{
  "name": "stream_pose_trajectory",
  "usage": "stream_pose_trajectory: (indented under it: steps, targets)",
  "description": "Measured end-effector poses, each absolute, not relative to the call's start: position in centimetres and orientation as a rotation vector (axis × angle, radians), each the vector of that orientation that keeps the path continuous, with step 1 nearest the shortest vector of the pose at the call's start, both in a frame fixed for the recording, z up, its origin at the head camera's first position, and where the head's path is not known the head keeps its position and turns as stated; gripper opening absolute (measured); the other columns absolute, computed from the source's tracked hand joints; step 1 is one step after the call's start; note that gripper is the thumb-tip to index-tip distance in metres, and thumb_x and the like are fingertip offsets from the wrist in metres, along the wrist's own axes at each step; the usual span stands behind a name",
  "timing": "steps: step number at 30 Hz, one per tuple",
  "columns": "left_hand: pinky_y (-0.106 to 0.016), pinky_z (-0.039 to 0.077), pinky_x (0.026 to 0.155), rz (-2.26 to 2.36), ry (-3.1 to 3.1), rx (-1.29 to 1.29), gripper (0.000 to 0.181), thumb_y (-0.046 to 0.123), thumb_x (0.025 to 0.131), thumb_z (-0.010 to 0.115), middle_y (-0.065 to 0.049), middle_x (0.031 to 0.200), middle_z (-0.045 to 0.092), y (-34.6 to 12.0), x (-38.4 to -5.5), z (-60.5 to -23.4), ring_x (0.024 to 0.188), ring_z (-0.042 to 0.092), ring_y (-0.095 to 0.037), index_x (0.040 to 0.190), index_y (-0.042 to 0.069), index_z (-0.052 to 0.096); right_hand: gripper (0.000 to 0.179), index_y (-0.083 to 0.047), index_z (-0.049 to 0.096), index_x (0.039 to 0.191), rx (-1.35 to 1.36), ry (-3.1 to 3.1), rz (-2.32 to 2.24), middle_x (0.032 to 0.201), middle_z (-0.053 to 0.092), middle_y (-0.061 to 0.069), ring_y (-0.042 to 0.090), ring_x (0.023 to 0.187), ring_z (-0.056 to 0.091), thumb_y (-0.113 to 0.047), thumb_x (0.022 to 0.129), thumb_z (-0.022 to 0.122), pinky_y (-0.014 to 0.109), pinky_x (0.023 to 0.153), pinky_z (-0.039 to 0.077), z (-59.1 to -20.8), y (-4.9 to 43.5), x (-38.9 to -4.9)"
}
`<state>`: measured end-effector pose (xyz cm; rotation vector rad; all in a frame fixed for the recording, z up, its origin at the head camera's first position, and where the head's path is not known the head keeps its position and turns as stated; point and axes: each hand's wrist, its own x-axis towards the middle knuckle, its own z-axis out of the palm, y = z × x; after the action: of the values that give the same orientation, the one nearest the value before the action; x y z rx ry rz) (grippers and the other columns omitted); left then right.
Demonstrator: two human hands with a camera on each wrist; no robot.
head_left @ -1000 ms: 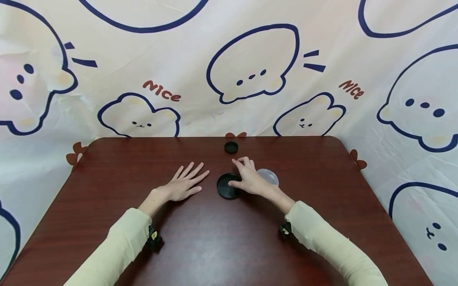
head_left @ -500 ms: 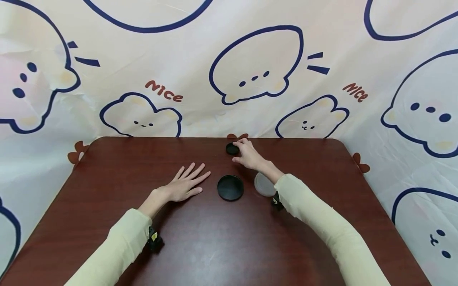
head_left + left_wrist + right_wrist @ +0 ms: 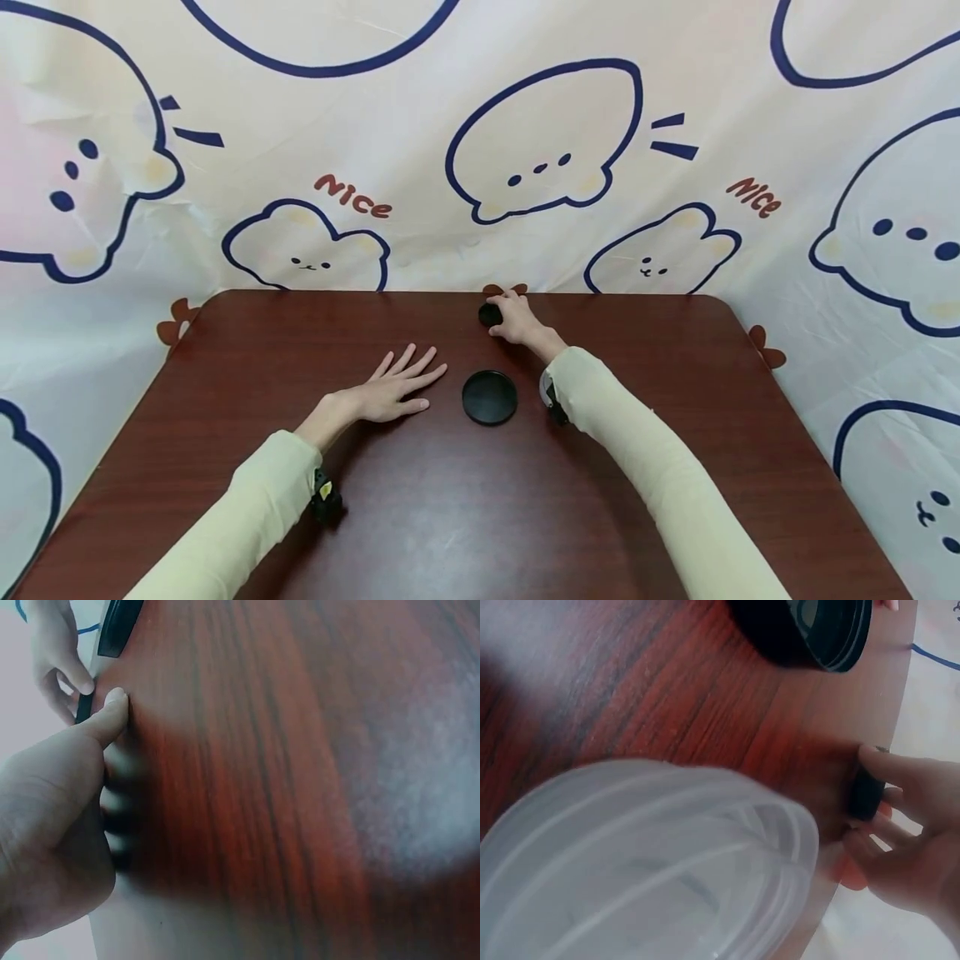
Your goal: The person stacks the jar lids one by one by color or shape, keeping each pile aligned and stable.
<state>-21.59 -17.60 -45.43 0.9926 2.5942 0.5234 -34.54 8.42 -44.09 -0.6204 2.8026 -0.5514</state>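
Note:
Near the table's far edge, my right hand point(image 3: 520, 321) grips a small black round cap point(image 3: 489, 315) by its sides. The right wrist view has the thumb and fingers on either side of this small cap point(image 3: 866, 793), low over the wood. My left hand point(image 3: 392, 392) rests flat on the table with its fingers spread, holding nothing. Between the hands and closer to the front sits a larger black round lid point(image 3: 489, 398) with a raised rim. A clear ridged plastic container point(image 3: 645, 862) stands beneath the right forearm, mostly hidden by the sleeve in the head view.
The dark red-brown wooden table point(image 3: 450, 517) has rounded far corners. Right behind its far edge hangs a pale cloth point(image 3: 420, 125) with blue cartoon outlines, which also runs along both sides.
My right hand has moved from above the larger black lid out to the small cap and taken hold of it. The left hand stays put. The head view has shifted slightly.

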Motion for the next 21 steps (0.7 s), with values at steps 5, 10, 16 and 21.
stream_pose_trajectory:
  steps: [5, 10, 16, 21]
  targets:
    - [-0.063, -0.005, 0.108, 0.509, 2.593, 0.998, 0.061, 0.033, 0.103, 0.047, -0.016, 0.16, 0.003, -17.7, -21.7, -45.6, 0.143, -0.007, -0.044, 0.155, 0.014, 0.022, 0.053, -0.005, 0.046, 0.141, -0.567, 2.831, -0.553, 0.153, 0.028, 0.018, 0.039, 0.135, 0.028, -0.014, 0.093, 0.066, 0.042, 0.105, 0.033, -44.2, 8.2, -34.8]
    - [-0.063, -0.005, 0.108, 0.502, 2.595, 0.997, 0.061, 0.033, 0.103, 0.047, -0.016, 0.16, 0.003, -17.6, -21.6, -45.5, 0.143, -0.006, -0.043, 0.155, 0.014, 0.022, 0.052, -0.001, 0.048, 0.138, -0.559, 2.794, -0.532, 0.143, 0.039, 0.02, 0.039, 0.13, 0.033, -0.014, 0.092, 0.068, 0.043, 0.103, 0.034, -43.4, 8.2, -34.2]
    - [-0.063, -0.005, 0.108, 0.5, 2.602, 0.991, 0.061, 0.033, 0.103, 0.046, -0.017, 0.16, 0.003, -17.6, -21.5, -45.6, 0.144, -0.005, -0.043, 0.155, 0.015, 0.022, 0.052, 0.001, 0.048, 0.136, -0.608, 2.72, -0.521, 0.136, 0.043, 0.021, 0.039, 0.126, 0.037, -0.014, 0.091, 0.069, 0.043, 0.101, 0.037, -42.5, 8.0, -32.8]
    - [-0.064, -0.004, 0.107, 0.555, 2.603, 1.017, 0.06, 0.031, 0.103, 0.047, -0.019, 0.16, 0.004, -17.7, -21.5, -45.8, 0.143, -0.003, -0.046, 0.154, 0.013, 0.024, 0.05, 0.002, 0.049, 0.134, -0.646, 2.699, -0.569, 0.137, 0.042, 0.019, 0.037, 0.126, 0.038, -0.012, 0.09, 0.069, 0.042, 0.102, 0.036, -42.0, 7.9, -31.5]
